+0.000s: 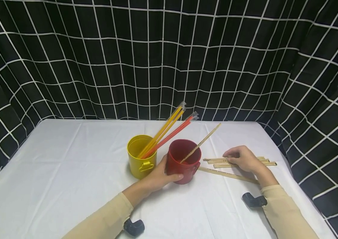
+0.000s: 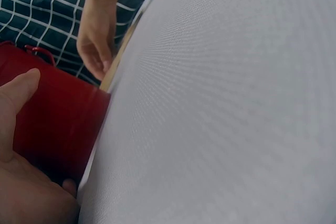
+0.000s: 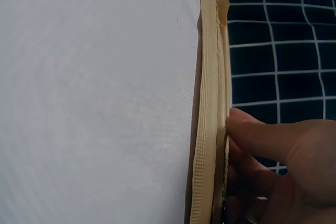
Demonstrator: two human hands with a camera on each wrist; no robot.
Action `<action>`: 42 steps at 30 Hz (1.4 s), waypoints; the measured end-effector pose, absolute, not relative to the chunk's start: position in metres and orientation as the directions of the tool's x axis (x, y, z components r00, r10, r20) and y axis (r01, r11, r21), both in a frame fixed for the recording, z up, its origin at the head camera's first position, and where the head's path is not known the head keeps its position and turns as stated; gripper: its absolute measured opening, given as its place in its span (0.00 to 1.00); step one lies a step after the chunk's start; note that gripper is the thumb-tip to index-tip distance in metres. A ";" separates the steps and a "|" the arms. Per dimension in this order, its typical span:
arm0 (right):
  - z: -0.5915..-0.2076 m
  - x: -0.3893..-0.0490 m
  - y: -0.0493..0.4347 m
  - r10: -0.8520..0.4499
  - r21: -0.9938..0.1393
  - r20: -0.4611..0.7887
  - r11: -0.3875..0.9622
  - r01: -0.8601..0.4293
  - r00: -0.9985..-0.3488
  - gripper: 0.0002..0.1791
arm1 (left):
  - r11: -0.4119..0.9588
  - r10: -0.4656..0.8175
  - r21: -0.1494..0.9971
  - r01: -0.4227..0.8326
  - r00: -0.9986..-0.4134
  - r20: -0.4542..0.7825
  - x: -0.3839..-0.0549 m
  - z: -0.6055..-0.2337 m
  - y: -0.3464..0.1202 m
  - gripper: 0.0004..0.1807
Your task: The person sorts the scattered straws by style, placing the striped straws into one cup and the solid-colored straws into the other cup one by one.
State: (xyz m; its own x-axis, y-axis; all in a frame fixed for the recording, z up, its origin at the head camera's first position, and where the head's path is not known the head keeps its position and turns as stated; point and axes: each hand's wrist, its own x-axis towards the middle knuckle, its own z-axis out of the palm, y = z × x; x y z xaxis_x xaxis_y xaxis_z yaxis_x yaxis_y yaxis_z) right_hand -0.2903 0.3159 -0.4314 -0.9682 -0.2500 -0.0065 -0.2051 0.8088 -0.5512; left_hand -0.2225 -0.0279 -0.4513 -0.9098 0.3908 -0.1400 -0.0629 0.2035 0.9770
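My left hand (image 1: 160,176) grips a small red bucket (image 1: 183,162) round its side, thumb across the front. One tan paper-wrapped straw (image 1: 201,143) leans out of that bucket to the right. To the right, several more wrapped straws (image 1: 221,164) lie in a loose pile on the table. My right hand (image 1: 242,159) is at this pile, pinching one straw by its edge between thumb and forefinger. In the right wrist view, the thumb meets the edge of a wrapper (image 3: 210,103) with a ribbed end. Further fingers curl below, partly hidden.
Left of the red bucket stands a yellow bucket (image 1: 134,166) holding yellow straws (image 1: 164,129) and orange-red straws (image 1: 171,134) with clear wrapper ends. One tan straw (image 1: 228,174) lies slanting between the red bucket and my right wrist. A dark gridded curtain (image 1: 157,59) surrounds the white table (image 1: 82,186).
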 end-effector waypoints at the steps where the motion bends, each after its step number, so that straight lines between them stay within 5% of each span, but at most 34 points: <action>1: -0.431 -0.290 0.315 -0.251 -0.552 -0.011 0.809 -0.204 -0.968 0.12 | 0.203 0.392 0.977 -0.063 -0.909 -0.140 -0.223 -0.452 -0.028 0.54; 14: -0.425 -0.288 0.311 -0.327 -0.528 -0.048 0.810 -0.254 -0.944 0.04 | 0.211 0.387 0.975 -0.070 -0.910 -0.149 -0.223 -0.454 -0.030 0.54; 21: -0.422 -0.284 0.311 -0.283 -0.499 -0.015 0.834 -0.238 -0.959 0.13 | 0.200 0.401 0.978 -0.052 -0.907 -0.130 -0.224 -0.456 -0.029 0.54; 42: -0.368 -0.270 0.300 0.074 -0.717 0.404 0.645 -0.265 -0.912 0.16 | 0.203 0.397 0.978 -0.056 -0.908 -0.134 -0.223 -0.452 -0.028 0.54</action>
